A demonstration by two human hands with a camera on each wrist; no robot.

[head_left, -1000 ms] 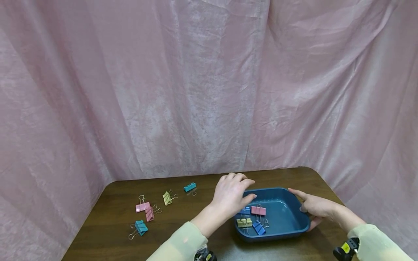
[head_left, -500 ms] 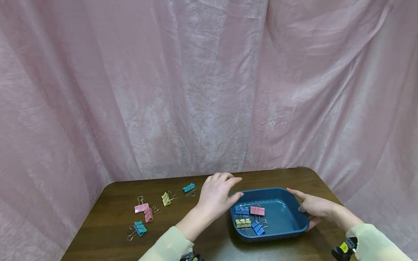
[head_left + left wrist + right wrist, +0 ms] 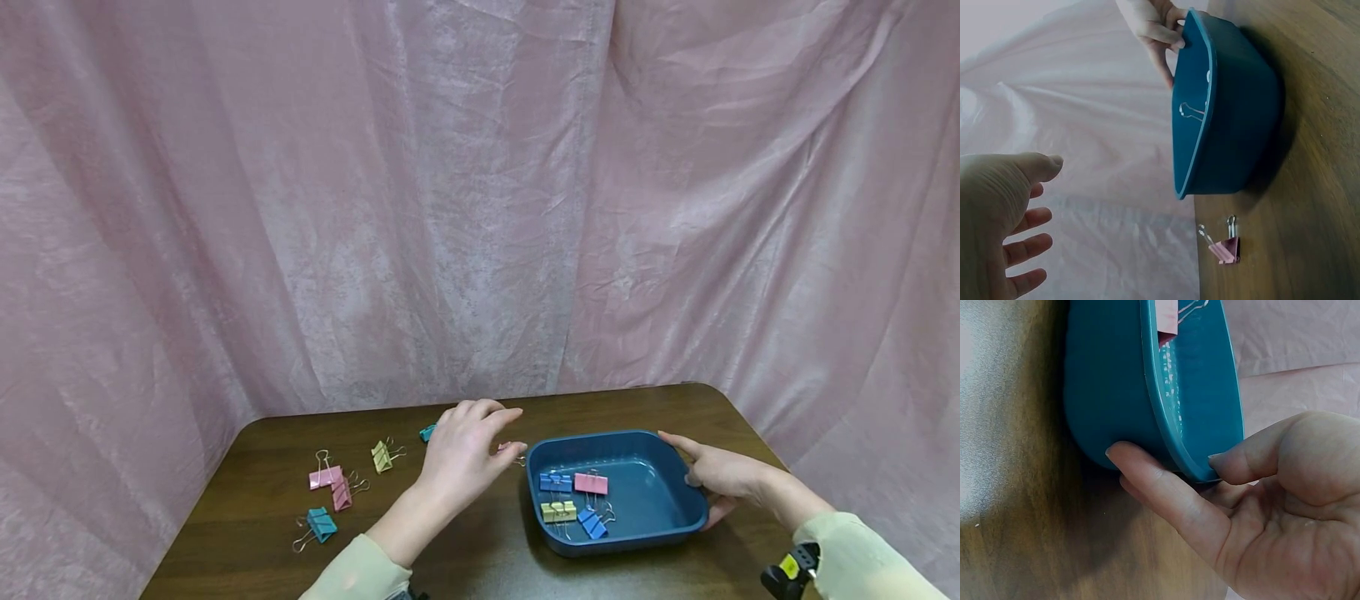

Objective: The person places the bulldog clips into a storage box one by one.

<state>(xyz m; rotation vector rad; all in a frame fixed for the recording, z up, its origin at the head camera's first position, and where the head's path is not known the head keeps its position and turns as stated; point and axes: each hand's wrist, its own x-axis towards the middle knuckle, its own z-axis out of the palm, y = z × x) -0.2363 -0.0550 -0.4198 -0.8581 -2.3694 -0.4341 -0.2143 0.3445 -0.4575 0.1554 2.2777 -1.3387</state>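
Note:
My left hand [image 3: 461, 450] is over the table, just left of the blue plastic tray [image 3: 637, 542], with loosely bent fingers holding nothing. Below its thumb a pink binder clip [image 3: 1225, 251] lies on the wood, mostly covered by the hand in the head view. At the tray's right end my right hand [image 3: 723, 479] grips the wall, thumb [image 3: 1247, 459] inside the rim and fingers outside. Inside the tray, toward its left side, lie a pink binder clip [image 3: 591, 484], a yellow one [image 3: 558, 512] and two blue binder clips [image 3: 555, 482].
On the left of the brown table [image 3: 247, 500] lie a teal binder clip [image 3: 322, 524], two pink binder clips [image 3: 325, 477] touching each other and a yellow binder clip [image 3: 382, 457]. Another teal clip [image 3: 427, 433] shows partly behind the left hand. A pink curtain [image 3: 450, 208] hangs behind.
My left hand has moved left, away from the tray's edge. It uncovers a blue clip in the tray and part of a pink clip, and now partly covers the far teal clip.

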